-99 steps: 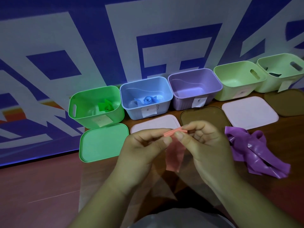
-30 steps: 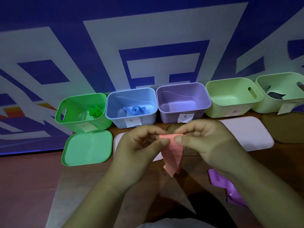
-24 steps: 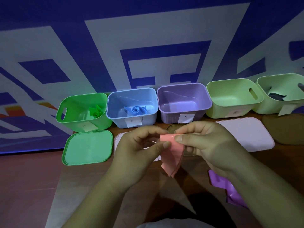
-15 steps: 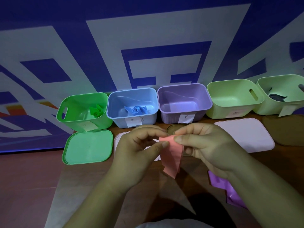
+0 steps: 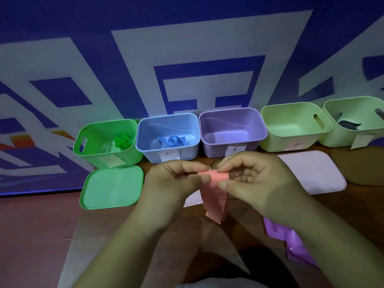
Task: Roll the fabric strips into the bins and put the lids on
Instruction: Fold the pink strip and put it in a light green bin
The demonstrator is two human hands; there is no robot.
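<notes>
Pink strip (image 5: 216, 196) is hanging just in front of the purple bin (image 5: 214, 151), above the table (image 5: 363, 206), with its top end curling into a small roll. The left hand (image 5: 172, 183) is pinching the roll's left side between thumb and forefinger. The right hand (image 5: 259, 183) is pinching the right side the same way, its other fingers curling loosely. The loose tail is dangling toward the person.

Left of the purple bin, a blue bin (image 5: 149, 151) is holding a blue roll (image 5: 172, 140). Further left, a green bin (image 5: 133, 156) is holding a green roll (image 5: 122, 144), with a green lid (image 5: 112, 187) lying flat before it. Right of the purple bin, a pale green bin (image 5: 276, 144) is standing open. Beyond it, an end bin (image 5: 336, 140) is holding something dark. A pale lid (image 5: 311, 173) and a brown lid (image 5: 361, 165) are lying in front of those two. A purple strip (image 5: 291, 244) is lying crumpled to the right of the purple bin, nearer the person and partly under the right forearm.
</notes>
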